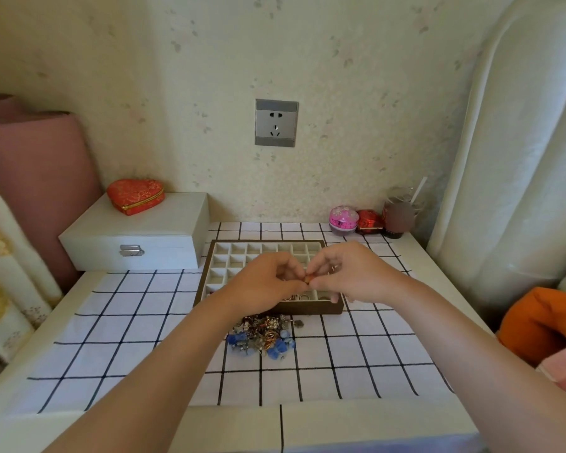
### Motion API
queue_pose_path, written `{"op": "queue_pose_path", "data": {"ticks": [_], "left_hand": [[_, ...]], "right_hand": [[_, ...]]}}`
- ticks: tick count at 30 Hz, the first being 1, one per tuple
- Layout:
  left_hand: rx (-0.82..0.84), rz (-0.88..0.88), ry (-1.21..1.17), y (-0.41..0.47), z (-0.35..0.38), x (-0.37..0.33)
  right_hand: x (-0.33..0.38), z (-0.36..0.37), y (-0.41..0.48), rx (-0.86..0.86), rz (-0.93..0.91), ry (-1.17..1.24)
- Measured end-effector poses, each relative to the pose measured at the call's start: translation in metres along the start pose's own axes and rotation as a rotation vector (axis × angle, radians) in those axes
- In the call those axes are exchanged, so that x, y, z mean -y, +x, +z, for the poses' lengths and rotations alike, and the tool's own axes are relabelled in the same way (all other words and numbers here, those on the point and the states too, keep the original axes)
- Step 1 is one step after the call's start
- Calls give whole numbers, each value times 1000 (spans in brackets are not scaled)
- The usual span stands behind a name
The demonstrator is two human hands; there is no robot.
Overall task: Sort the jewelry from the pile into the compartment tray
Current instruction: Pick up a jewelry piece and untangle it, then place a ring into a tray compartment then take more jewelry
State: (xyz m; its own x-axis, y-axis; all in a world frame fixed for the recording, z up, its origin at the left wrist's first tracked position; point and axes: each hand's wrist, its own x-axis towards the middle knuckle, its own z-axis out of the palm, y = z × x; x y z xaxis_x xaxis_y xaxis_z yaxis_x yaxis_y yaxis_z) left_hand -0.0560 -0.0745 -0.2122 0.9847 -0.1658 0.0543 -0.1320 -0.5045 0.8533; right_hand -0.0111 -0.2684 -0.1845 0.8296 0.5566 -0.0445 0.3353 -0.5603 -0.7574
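Both hands meet above the dark-framed tray of cream square compartments point(311, 309). The left hand point(262, 284) and right hand point(353, 276) each pinch the same small orange-red piece point(309, 278), fingers point(290, 282) clamped on it from either side. That looks like working it apart or straightening it before it drops into a cell. It is held right over the tray, so a slip should land inside. The tangled pile of blue-beaded and metal jewellery point(262, 335) sits on the grid-patterned worktop point(144, 322), just in front of the tray and within easy reach. A few metal rings point(303, 297) lie in the near row, but most cells look bare, so it's probably early in the job.
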Motion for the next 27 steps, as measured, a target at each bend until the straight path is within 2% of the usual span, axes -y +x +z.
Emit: {"op": "queue_pose_path", "data": {"ticks": [4,7,9,12,14,17,20,27], "left_hand": [[-59,-71,-201,7,0,-7],[-62,-125,-214,14,1,-9],[-101,-125,-118,20,1,-4],[-174,-27,310,31,0,14],[-158,70,521,36,3,22],[-53,151,682,40,11,24],[52,151,802,40,15,27],[15,97,781,41,6,34]], "right_hand": [[-3,-4,4,-65,20,246],[-6,-5,8,-89,68,328],[-9,-8,12,-123,95,377],[-13,-11,17,-153,123,344],[-17,-11,21,-152,132,289],[-20,-10,27,-144,133,208],[-20,-8,33,-181,137,151],[-27,0,47,-187,101,-25]]}}
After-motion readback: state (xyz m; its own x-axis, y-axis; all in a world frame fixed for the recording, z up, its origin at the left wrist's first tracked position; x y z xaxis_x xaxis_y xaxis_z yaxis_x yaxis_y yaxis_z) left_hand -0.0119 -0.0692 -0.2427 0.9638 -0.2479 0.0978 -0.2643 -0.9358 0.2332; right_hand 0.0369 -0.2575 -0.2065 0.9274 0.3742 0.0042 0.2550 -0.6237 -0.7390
